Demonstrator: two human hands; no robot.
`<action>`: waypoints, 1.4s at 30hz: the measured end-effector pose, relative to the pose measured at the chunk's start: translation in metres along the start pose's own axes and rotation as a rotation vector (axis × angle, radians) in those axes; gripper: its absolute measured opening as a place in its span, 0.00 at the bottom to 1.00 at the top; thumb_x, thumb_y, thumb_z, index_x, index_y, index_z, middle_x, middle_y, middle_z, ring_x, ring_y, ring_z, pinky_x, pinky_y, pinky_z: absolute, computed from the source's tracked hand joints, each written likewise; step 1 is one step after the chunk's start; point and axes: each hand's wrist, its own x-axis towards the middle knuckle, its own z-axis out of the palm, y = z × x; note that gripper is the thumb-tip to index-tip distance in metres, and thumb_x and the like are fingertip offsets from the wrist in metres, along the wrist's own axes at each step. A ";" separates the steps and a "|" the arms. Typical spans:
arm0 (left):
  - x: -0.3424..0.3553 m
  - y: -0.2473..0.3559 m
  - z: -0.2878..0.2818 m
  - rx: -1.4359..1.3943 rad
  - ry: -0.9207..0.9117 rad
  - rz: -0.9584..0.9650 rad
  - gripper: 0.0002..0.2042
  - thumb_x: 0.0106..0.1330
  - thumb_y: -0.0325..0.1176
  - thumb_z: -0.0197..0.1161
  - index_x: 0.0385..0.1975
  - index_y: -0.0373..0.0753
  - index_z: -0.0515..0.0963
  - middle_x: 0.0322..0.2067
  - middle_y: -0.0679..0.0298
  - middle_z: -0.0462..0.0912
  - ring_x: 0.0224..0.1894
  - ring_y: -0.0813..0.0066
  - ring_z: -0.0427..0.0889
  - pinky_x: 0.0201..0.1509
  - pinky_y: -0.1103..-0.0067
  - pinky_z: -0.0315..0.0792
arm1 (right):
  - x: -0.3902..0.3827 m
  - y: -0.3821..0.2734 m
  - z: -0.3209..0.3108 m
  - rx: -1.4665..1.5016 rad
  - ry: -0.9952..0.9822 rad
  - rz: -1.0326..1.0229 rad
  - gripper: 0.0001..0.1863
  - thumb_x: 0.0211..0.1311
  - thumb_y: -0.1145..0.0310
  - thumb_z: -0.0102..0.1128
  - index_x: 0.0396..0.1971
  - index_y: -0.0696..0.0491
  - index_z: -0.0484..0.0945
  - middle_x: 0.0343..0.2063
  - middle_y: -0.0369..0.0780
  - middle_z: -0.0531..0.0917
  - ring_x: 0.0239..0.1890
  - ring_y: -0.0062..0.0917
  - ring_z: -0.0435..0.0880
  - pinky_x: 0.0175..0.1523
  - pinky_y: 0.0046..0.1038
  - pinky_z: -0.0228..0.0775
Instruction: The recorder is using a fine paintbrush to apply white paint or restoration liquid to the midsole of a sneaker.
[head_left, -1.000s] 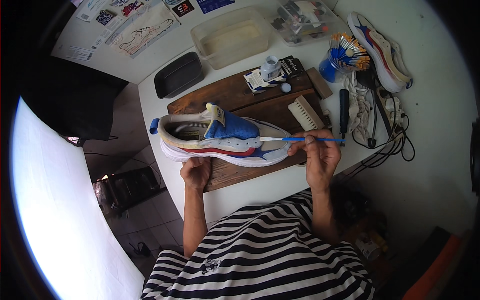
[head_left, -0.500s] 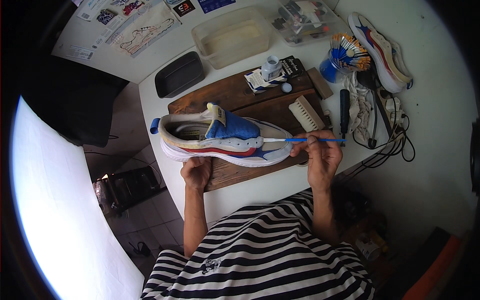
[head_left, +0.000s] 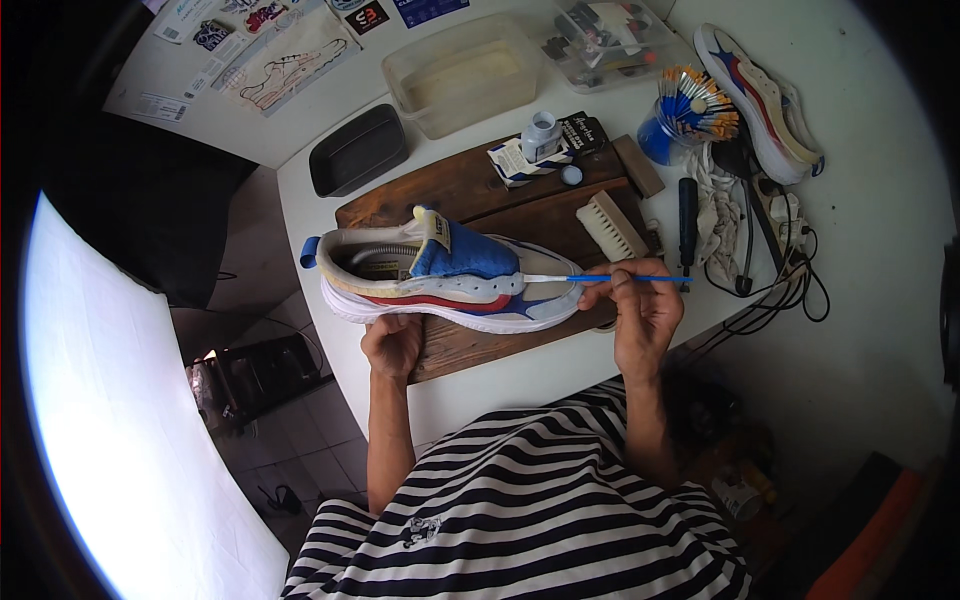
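A white, blue and red sneaker (head_left: 440, 275) lies across the view above a dark wooden board, its toe to the right. My left hand (head_left: 393, 343) grips it from below near the heel, some fingers hidden under the sole. Between the fingertips of my right hand (head_left: 640, 305) is a thin paintbrush (head_left: 610, 279) with a blue handle, its pale tip against the sneaker beside the lace eyelets. Behind the sneaker, an uncapped small bottle (head_left: 541, 138) stands on a box (head_left: 517, 163), with its cap (head_left: 571, 176) nearby.
A wooden brush (head_left: 612, 228) and a dark-handled tool (head_left: 688, 222) lie to the right. Farther off are a cup of paintbrushes (head_left: 695, 112), a second sneaker (head_left: 758, 105) and cables (head_left: 790, 290). A black tray (head_left: 358, 150) and a clear plastic tub (head_left: 460, 75) stand at the back.
The paintbrush tip has shifted very slightly to the left along the eyelet edge. The sneaker and my left hand stay in place.
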 end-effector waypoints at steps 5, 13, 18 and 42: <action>-0.002 0.001 -0.002 0.008 0.105 0.002 0.22 0.46 0.21 0.50 0.46 0.29 0.69 0.45 0.55 0.76 0.53 0.63 0.72 0.67 0.67 0.58 | -0.001 -0.004 0.002 0.057 -0.016 -0.004 0.05 0.65 0.79 0.48 0.39 0.62 0.69 0.31 0.48 0.81 0.25 0.25 0.82 0.36 0.25 0.76; -0.001 0.000 0.005 0.038 0.148 0.010 0.21 0.45 0.21 0.49 0.44 0.30 0.70 0.42 0.57 0.77 0.52 0.63 0.72 0.66 0.66 0.59 | -0.002 -0.006 0.002 -0.006 -0.071 -0.078 0.05 0.66 0.78 0.50 0.39 0.62 0.68 0.32 0.49 0.81 0.27 0.26 0.82 0.38 0.26 0.77; -0.002 -0.001 -0.003 0.018 0.073 0.009 0.18 0.45 0.21 0.49 0.40 0.31 0.71 0.37 0.60 0.77 0.48 0.65 0.73 0.65 0.67 0.60 | -0.002 -0.007 0.002 -0.032 -0.068 -0.081 0.05 0.66 0.78 0.49 0.39 0.63 0.68 0.32 0.48 0.81 0.27 0.26 0.82 0.38 0.26 0.77; 0.000 -0.002 0.006 0.046 0.135 0.017 0.24 0.45 0.21 0.50 0.48 0.29 0.68 0.47 0.56 0.76 0.54 0.62 0.72 0.66 0.67 0.60 | -0.022 -0.030 0.024 -0.690 -0.305 -0.679 0.12 0.49 0.85 0.59 0.36 0.62 0.73 0.34 0.49 0.81 0.30 0.35 0.84 0.32 0.30 0.80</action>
